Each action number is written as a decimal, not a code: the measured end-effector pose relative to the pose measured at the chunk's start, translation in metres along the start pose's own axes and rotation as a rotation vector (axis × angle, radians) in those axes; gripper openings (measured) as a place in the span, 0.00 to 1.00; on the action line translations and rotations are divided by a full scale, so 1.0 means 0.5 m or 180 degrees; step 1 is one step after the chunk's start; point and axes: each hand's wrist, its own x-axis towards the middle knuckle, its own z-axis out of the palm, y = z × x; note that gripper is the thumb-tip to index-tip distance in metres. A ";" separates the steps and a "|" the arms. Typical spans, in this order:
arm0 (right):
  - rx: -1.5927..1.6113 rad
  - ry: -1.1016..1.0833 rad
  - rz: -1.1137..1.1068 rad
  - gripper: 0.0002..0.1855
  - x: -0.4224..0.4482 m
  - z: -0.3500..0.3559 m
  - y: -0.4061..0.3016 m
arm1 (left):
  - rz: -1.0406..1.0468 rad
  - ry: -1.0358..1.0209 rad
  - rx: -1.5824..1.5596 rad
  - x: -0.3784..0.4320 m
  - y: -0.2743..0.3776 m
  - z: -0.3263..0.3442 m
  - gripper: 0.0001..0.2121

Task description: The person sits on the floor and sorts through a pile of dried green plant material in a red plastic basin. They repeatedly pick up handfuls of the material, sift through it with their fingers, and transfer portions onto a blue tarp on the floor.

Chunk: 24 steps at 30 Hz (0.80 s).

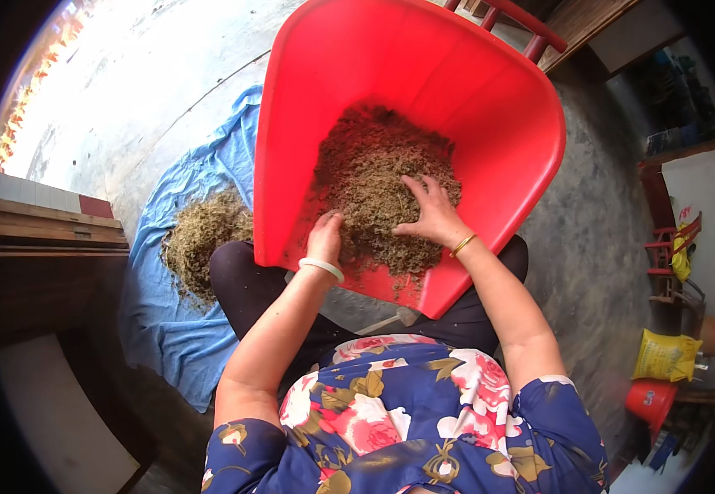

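A large red plastic scoop-shaped winnowing pan (493, 80) tilts in front of me, its narrow lower lip between my knees. Inside it lies a heap of dry brownish plant material (388, 160), like seed heads or chaff. My right hand (434, 213) rests on the heap's right side with thumb and fingers spread. By the heap's lower left edge is my left hand (325, 238), seen edge-on with its fingers close together; whether they hold any material is hidden.
On the floor to my left, a blue cloth (178, 346) bears another dry plant heap (209, 238). Wooden furniture (48, 228) stands farther left. A red wooden chair or stool (518, 25) is behind the pan. At right are a yellow sack (666, 356) and a red bucket (650, 398).
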 end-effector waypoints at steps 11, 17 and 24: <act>0.0916 0.1182 -0.1164 0.25 -0.049 -0.066 -0.127 | 0.0156 -0.1587 -0.1926 -0.040 0.017 0.105 0.18; 0.0836 0.1284 -0.1209 0.24 -0.084 -0.122 -0.163 | -0.0382 -0.2270 -0.2601 -0.010 0.027 0.093 0.20; 0.1478 0.1336 -0.0478 0.16 -0.088 -0.121 -0.065 | -0.0459 -0.2429 -0.2503 0.007 0.027 0.100 0.22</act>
